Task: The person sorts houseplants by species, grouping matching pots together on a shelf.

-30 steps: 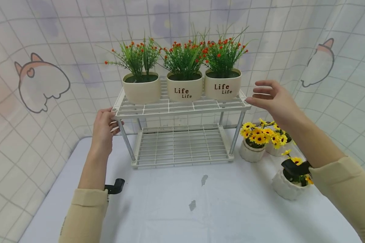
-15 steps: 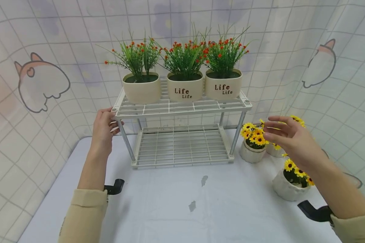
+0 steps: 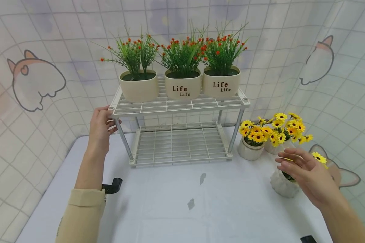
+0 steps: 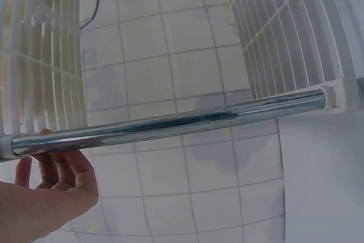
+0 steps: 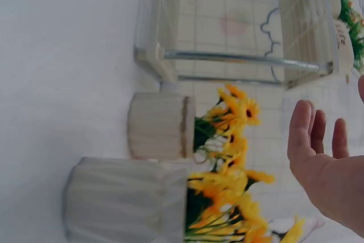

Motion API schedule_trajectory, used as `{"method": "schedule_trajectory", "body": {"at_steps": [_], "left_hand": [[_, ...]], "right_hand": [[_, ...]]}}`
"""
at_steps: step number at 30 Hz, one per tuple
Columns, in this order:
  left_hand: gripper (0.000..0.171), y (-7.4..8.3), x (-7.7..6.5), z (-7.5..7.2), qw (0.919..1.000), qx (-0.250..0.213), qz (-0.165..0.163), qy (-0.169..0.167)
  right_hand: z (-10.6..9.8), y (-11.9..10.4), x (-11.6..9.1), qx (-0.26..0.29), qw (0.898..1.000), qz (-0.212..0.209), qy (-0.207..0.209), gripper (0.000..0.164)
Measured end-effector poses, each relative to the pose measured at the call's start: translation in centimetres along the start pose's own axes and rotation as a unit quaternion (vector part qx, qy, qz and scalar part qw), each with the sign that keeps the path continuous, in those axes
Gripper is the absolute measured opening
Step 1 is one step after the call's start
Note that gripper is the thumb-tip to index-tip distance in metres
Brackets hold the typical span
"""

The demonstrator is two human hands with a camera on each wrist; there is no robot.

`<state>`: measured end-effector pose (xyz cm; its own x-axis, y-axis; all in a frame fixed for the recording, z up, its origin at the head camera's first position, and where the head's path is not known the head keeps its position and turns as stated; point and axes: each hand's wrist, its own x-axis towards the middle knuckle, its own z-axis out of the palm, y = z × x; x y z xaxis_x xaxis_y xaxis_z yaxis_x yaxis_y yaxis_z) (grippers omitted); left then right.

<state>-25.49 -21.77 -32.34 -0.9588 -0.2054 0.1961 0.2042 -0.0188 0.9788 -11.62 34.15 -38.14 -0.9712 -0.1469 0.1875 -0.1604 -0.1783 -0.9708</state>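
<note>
The left hand (image 3: 98, 130) grips the rack (image 3: 180, 111) near the top of its front-left post. The right hand (image 3: 313, 177) — empty, fingers loosely parted — hovers at the nearest white flowerpot (image 3: 283, 185), forward and right of the rack; I can't tell if they touch. Reaching seems the step; next calls for fingers closing round that pot.

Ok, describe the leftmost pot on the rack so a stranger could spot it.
Find the white rack on the table. Its upper shelf holds three cream pots with red-flowered plants. The left pot shows no lettering on its front, while the other two read "Life".
</note>
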Motion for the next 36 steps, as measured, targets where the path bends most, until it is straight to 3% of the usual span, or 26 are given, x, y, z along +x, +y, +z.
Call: {"method": "schedule_trajectory", "body": {"at_steps": [5,9,14,19,25,30,36], "left_hand": [[0.021,0.0,0.1,0.1,1.0000,0.005,0.000,0.002],[0.021,0.1,0.0,0.2,1.0000,0.001,0.001,0.001],[0.022,0.3,0.1,0.3,1.0000,0.000,0.003,0.000],[0.021,0.3,0.2,0.4,0.9999,-0.011,-0.003,0.000],[0.021,0.1,0.1,0.4,1.0000,-0.004,-0.005,-0.003],[0.023,0.1,0.0,0.3,0.9999,0.014,-0.003,0.001],[0.024,0.2,-0.1,0.2,0.9998,0.020,-0.006,0.003]], "right_hand": [[-1.3,1.5,-1.7,0.023,1.000,-0.014,-0.005,0.037],[-2.3,2.6,-3.1,0.052,0.998,-0.022,0.019,0.038],[-3.3,3.7,-4.8,0.056,0.995,-0.018,0.087,0.035],[-3.8,4.4,-6.2,0.008,0.983,0.052,0.179,0.021],[-3.9,4.8,-6.6,-0.094,0.955,0.147,0.238,0.007],[-3.3,5.3,-5.4,-0.143,0.927,0.201,0.284,0.039],[-2.4,6.1,-3.9,-0.177,0.878,0.236,0.376,0.080]]}}
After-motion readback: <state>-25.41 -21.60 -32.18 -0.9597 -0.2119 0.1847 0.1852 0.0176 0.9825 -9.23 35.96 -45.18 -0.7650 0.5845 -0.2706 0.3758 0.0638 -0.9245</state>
